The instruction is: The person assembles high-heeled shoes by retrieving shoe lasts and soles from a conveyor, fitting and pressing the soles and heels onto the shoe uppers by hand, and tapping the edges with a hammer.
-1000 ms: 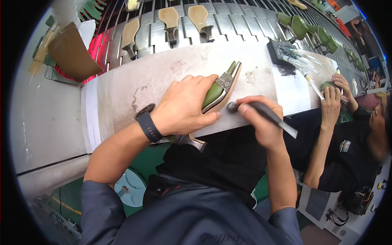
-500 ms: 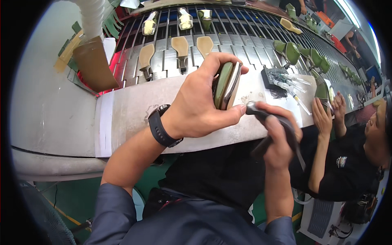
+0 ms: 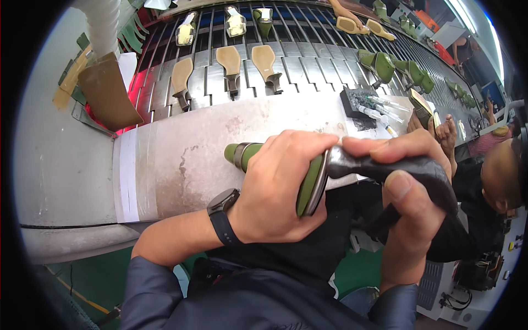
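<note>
Head view: I see the left hand [image 3: 278,192] wrapped round a green shoe [image 3: 312,188], the right hand [image 3: 413,204] gripping a dark hammer-like tool [image 3: 379,167] against its sole side. Likely sole-pressing; next move needs firm left-hand backing.

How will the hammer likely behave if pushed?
The hammer in the right hand shows a shiny, metallic-looking head, so probably heavy there. That rounded head may roll; the thick dark handle looks stiff.
</note>
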`<control>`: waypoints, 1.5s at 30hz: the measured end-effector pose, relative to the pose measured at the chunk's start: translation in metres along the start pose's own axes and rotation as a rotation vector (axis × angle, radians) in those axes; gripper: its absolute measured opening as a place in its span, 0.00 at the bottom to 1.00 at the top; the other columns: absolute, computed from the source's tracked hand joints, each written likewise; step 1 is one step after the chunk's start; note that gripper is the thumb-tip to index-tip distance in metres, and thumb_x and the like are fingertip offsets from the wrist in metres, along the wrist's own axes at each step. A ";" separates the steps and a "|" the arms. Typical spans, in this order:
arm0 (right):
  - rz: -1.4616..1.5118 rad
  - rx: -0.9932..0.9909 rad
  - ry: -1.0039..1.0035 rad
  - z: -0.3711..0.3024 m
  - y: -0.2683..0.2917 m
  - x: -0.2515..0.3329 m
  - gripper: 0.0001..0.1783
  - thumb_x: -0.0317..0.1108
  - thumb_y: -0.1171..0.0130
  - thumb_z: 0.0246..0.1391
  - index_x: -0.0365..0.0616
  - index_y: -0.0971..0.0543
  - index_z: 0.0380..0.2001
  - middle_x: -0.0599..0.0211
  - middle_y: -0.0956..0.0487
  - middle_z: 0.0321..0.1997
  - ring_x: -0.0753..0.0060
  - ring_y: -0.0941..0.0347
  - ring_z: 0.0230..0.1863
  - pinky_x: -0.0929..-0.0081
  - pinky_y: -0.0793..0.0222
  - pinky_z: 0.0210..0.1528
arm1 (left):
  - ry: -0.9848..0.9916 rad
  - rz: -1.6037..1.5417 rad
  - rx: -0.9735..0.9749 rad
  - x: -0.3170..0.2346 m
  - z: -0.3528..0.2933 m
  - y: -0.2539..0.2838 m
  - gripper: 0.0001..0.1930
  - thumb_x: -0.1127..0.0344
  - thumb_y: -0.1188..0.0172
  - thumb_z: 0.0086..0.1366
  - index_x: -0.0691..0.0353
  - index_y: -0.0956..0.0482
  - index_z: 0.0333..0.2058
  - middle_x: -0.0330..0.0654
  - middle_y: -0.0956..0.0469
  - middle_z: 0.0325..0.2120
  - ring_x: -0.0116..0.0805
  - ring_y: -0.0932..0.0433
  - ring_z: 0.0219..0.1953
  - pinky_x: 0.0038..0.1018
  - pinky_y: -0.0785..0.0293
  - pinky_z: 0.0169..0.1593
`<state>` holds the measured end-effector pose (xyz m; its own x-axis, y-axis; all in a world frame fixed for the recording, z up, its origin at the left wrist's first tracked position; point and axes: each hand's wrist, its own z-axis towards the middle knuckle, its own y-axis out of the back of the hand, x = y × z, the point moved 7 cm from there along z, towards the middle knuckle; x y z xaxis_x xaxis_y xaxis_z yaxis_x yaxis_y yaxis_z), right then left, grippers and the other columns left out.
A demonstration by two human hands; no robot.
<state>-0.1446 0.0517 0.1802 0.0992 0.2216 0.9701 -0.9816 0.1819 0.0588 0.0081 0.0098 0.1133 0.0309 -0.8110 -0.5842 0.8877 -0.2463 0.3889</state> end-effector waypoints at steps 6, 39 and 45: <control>0.222 0.456 0.018 -0.050 -0.031 -0.027 0.15 0.23 0.33 0.58 0.33 0.20 0.48 0.45 0.16 0.56 0.59 0.17 0.57 0.62 0.24 0.65 | -0.234 0.158 -0.313 -0.022 -0.075 0.012 0.39 0.60 0.26 0.61 0.68 0.37 0.65 0.61 0.21 0.55 0.54 0.18 0.54 0.49 0.25 0.59; -0.366 0.816 0.201 -0.033 -0.081 -0.089 0.16 0.29 0.29 0.45 0.28 0.17 0.36 0.38 0.14 0.40 0.46 0.12 0.44 0.58 0.16 0.54 | 0.049 0.460 -0.184 0.036 -0.163 -0.008 0.18 0.69 0.40 0.71 0.60 0.28 0.57 0.49 0.20 0.58 0.46 0.22 0.62 0.57 0.43 0.75; -0.370 0.770 0.262 -0.056 -0.089 -0.081 0.16 0.27 0.30 0.42 0.28 0.17 0.35 0.41 0.13 0.37 0.46 0.12 0.42 0.58 0.15 0.52 | 0.031 0.450 -0.193 0.037 -0.158 -0.011 0.17 0.69 0.40 0.71 0.60 0.28 0.56 0.48 0.19 0.58 0.45 0.22 0.63 0.56 0.43 0.75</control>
<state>-0.0559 0.0713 0.0833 0.3731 0.5053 0.7781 -0.7077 -0.3873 0.5909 0.0718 0.0663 -0.0249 0.4418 -0.7976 -0.4107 0.8520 0.2297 0.4704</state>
